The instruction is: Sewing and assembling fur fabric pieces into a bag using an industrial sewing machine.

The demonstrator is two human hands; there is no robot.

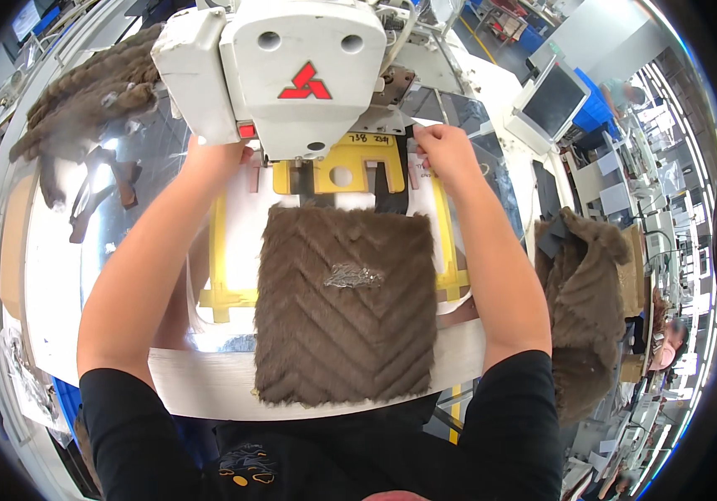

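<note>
At the left side of the white sewing machine head [304, 83], my left hand [218, 160] is partly hidden, with curled fingertips showing beside the needle area. My right hand [448, 152] is closed at the other side, its fingers pinched by the upper end of a dark strip [393, 188]. Between them lies a yellow plate [315, 179] with a round hole. Nearer to me a brown fur panel [346, 334] with chevron ridges and a shiny silver patch lies flat, overhanging the table edge. A white sewing template [237, 225] edged with yellow tape is under it.
Brown fur pieces [91, 88] are heaped at the far left, near dark straps [103, 188]. More brown fur [584, 301] hangs at the right. A monitor [552, 102] stands at the far right. The white table edge [208, 388] curves before me.
</note>
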